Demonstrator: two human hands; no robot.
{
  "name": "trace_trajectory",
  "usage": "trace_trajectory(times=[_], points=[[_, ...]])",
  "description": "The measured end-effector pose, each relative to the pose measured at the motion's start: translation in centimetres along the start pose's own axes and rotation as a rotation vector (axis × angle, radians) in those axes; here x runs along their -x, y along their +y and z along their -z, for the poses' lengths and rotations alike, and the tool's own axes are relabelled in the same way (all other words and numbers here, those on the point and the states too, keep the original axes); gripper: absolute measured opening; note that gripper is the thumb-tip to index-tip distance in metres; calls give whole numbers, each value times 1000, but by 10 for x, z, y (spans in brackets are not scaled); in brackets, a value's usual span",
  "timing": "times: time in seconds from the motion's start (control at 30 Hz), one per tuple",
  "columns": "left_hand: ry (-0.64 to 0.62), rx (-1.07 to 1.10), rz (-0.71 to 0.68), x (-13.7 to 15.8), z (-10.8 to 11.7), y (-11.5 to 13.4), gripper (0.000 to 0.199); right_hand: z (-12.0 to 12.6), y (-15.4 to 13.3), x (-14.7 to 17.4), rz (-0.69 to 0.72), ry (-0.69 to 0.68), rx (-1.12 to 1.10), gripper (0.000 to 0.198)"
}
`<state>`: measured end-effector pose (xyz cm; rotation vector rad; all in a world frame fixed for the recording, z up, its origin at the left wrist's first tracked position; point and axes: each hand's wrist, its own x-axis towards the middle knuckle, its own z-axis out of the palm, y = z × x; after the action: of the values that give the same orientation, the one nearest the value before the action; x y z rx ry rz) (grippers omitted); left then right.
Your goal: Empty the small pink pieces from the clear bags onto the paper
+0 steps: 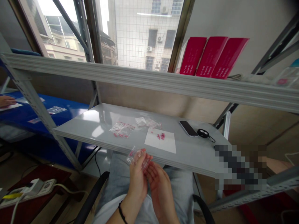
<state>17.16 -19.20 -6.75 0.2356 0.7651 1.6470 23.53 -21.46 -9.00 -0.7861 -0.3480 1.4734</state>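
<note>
Over my lap, just in front of the table's near edge, my left hand [138, 174] is closed on a clear plastic bag [131, 156]. The thumb lies over the bag, and a little pink shows inside it. My right hand [159, 179] is cupped palm inward against the left, its fingers loosely bent and touching the left hand below the bag. Small pink pieces [161, 136] lie loose on a white sheet of paper [169, 143]. Left of the paper rests a clear zip bag [122, 128] with several pink pieces. Behind it are more clear bags [153, 123] and a small white packet [140, 121].
A phone [188, 128] and a black round object with a strap [203, 133] lie on the grey table [88, 124]. Above runs a metal shelf beam [140, 76] bearing red boxes [212, 57]. Another person's hand [7, 101] is at the blue table [70, 104]. A power strip [44, 188] sits lower left.
</note>
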Motion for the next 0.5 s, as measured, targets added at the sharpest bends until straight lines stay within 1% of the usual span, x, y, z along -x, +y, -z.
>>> trace_trajectory(times=[0.07,0.13,0.23,0.37,0.43,0.5], points=[[-17,-54,-39,1,2,-3,34,-4,4,-2,-61,10,-55,19],[-32,-142,-73,2,4,-6,35,-6,9,-3,-93,24,-91,17],[-40,-304,-151,3,8,-10,33,-5,16,-6,-114,46,-138,19],[-76,-524,-278,3,17,-19,28,0,22,-8,-160,10,-182,25],[-99,-610,-306,3,21,-24,27,3,24,-10,-163,15,-177,25],[-115,-650,-326,3,23,-27,27,5,26,-11,-155,24,-166,25]])
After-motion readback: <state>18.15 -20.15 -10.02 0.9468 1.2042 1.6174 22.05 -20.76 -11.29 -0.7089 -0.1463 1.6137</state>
